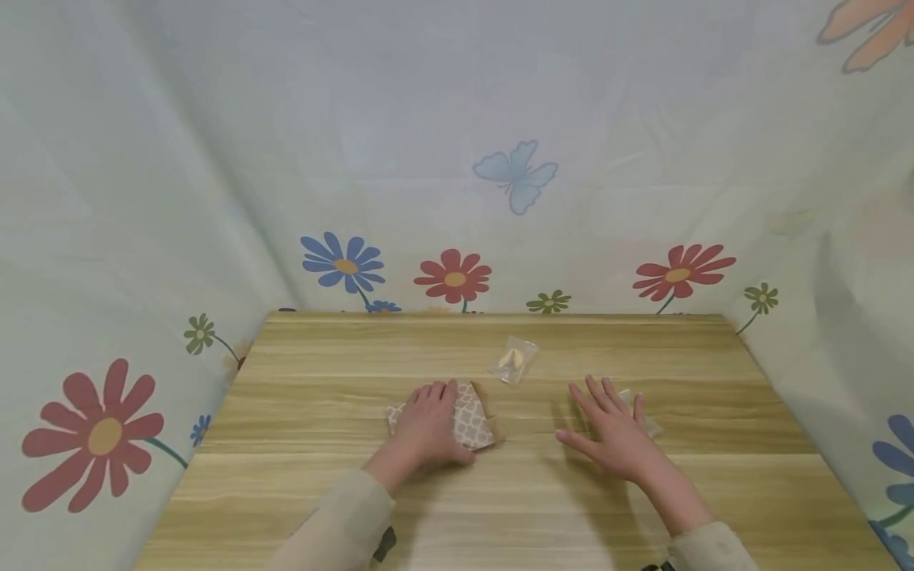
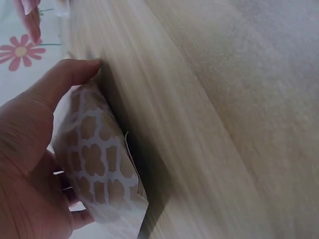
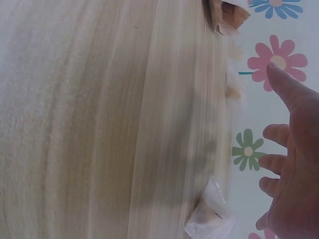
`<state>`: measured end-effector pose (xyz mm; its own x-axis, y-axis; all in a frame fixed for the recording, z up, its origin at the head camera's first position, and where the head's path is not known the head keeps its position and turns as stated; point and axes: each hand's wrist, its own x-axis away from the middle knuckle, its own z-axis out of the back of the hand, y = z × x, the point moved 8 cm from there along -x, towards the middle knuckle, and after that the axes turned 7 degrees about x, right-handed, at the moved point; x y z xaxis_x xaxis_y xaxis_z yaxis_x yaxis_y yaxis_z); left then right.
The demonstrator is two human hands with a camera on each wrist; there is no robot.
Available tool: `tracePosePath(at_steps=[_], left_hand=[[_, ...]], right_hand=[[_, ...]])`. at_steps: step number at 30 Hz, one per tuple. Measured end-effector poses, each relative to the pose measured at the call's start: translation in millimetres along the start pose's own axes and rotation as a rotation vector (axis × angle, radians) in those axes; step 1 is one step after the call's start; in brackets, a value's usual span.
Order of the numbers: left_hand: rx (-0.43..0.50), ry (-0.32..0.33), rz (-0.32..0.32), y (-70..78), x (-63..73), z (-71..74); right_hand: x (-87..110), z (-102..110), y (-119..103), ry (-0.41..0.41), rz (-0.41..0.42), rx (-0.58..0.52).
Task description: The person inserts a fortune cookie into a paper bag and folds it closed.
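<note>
My left hand (image 1: 427, 428) grips a small tan paper bag (image 1: 471, 420) with a white lattice pattern, low over the table. In the left wrist view the thumb and fingers curl round the sides of the bag (image 2: 97, 159). Its torn brown mouth (image 3: 230, 17) faces right, towards the other hand. My right hand (image 1: 612, 428) hovers over the table with fingers spread and nothing in its grasp. Beside and partly behind it lies a clear plastic packet (image 1: 648, 420), also visible low in the right wrist view.
A fortune cookie (image 1: 512, 360) in a clear wrapper lies farther back, between the two hands. The wood-grain table (image 1: 500, 515) ends at a white curtain (image 1: 400, 159) printed with flowers and a butterfly, which also runs along both sides.
</note>
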<state>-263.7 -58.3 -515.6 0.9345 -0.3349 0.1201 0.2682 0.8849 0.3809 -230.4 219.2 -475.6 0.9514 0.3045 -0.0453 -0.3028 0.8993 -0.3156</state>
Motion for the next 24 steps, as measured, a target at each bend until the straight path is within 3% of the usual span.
tracePosePath(at_steps=[12,20,24], left_hand=[[0.126,0.082,-0.062,-3.0,2.6,4.8],[0.118,0.136,-0.122,-6.1,10.1,8.8],[0.101,0.147,-0.15,-6.8,12.3,10.8]], right_hand=[[-8.6,-4,2,0.009,0.016,-0.041],[-28.4,1,-5,0.037,0.034,-0.118],[-43.8,-1,-4,0.007,0.012,-0.209]])
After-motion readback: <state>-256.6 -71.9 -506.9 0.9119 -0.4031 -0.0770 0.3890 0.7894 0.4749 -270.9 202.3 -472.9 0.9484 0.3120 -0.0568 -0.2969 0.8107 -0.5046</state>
